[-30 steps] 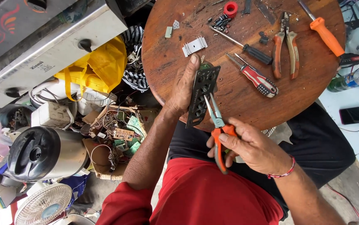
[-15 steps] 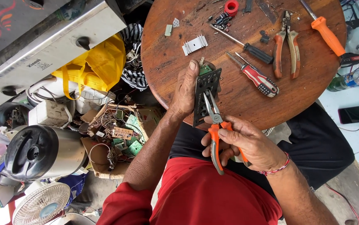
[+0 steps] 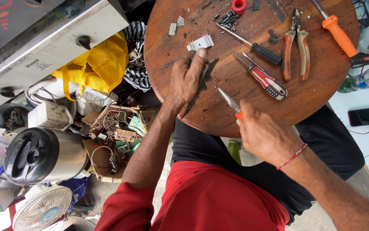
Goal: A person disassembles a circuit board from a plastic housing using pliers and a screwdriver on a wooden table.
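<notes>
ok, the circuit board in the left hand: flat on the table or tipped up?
Tipped up. The left hand holds the circuit board on edge over the round wooden table; only its thin dark side shows.

A round wooden table [image 3: 321,92] carries orange-handled pliers [image 3: 295,47], a red-and-white screwdriver [image 3: 263,79], a black-handled screwdriver [image 3: 253,45], an orange-handled screwdriver [image 3: 337,34], a ribbed metal heat sink [image 3: 200,42], a red tape roll [image 3: 238,6] and small dark loose parts [image 3: 227,19]

Worn, scratched matt wood on round table [image 3: 321,98]; bare shiny metal tips and orange plastic grips on needle-nose pliers [image 3: 231,104]; dark matt circuit board [image 3: 199,85].
</notes>
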